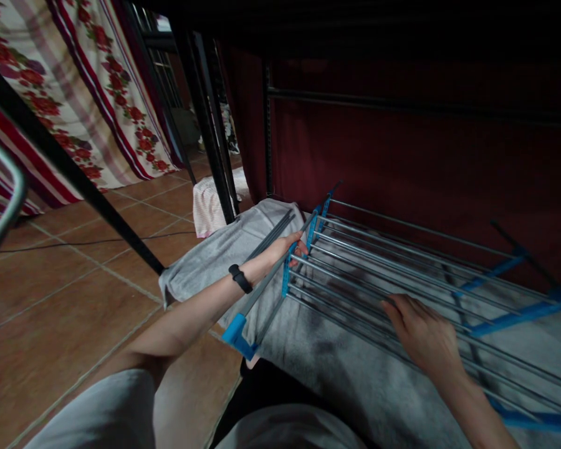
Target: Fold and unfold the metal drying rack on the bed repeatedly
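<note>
A clothes drying rack [378,268] with grey metal rods and blue plastic parts lies low in front of me on a grey cloth [350,368]. My left hand [290,248] is closed around its near left end, by the perforated blue crossbar [312,229]; some fingers are hidden behind the frame. My right hand [425,333] rests on the rods at the middle right, its fingers curled over them, with the fingertips partly out of sight. A blue corner piece [237,333] ends the slanting leg beside my left forearm. My left wrist wears a black band [240,279].
Black metal posts [212,137] and a dark surface overhead frame the space. A dark red cloth [378,156] hangs behind the rack. Floral curtains [116,81], brown floor tiles [88,299], a thin cable [98,241] and a pale towel [210,209] are on the left.
</note>
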`<state>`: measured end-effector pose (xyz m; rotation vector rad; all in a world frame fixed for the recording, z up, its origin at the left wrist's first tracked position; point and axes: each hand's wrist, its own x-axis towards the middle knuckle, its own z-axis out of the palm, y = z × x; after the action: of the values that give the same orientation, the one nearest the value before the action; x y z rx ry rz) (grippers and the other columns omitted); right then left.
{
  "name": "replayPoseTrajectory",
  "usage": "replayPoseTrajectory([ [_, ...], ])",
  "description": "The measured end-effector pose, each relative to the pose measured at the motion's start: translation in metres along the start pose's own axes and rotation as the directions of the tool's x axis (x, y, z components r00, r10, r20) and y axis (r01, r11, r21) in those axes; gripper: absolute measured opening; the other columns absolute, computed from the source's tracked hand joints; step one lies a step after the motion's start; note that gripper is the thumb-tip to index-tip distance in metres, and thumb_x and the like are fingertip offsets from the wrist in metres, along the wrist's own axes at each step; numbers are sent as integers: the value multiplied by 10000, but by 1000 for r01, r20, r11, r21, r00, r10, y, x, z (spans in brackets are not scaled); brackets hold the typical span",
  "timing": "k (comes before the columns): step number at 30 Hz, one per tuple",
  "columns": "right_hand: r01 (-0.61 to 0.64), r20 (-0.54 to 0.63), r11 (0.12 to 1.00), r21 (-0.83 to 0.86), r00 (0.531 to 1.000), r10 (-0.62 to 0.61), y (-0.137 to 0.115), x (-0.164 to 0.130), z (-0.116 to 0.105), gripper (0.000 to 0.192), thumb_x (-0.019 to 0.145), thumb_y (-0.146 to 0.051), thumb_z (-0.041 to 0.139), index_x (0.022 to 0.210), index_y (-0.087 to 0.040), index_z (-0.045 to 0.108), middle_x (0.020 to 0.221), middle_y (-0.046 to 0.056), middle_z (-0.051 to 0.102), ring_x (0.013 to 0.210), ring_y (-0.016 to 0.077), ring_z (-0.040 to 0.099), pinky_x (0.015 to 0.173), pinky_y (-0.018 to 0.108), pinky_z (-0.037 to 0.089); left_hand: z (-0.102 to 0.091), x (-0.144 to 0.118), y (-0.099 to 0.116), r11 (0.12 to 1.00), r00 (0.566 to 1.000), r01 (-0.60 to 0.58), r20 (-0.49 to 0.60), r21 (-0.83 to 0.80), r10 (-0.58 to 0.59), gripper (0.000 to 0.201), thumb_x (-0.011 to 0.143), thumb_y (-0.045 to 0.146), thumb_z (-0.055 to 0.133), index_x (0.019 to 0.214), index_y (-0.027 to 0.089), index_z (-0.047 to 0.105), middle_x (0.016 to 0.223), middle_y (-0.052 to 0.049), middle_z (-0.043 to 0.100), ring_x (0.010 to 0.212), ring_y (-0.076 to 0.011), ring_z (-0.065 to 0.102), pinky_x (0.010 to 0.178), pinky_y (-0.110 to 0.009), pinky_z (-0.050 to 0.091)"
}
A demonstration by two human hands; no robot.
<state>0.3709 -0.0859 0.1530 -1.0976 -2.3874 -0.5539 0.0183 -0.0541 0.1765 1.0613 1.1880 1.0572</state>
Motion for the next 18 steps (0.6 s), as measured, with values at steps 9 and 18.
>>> replayPoseTrajectory([
  [9,87,3,992,89,996,-88,8,-7,-1,292,1015,-345,412,1157,-161,587,1072,87,671,938,209,615,843,339,406,-3,0,0,1000,992,11,-122,22,-8,563,941,561,358,719,140,659,583,-27,590,467,-109,534,476,-223,401],
  [18,84,-22,992,94,996,-82,11,-18,4,346,994,-309,433,1294,-166,533,1176,109,646,1027,234,597,918,378,404,-6,-15,-14,996,973,-66,-224,-66,50,361,908,440,497,748,141,624,662,-33,635,573,-123,581,580,-225,462],
])
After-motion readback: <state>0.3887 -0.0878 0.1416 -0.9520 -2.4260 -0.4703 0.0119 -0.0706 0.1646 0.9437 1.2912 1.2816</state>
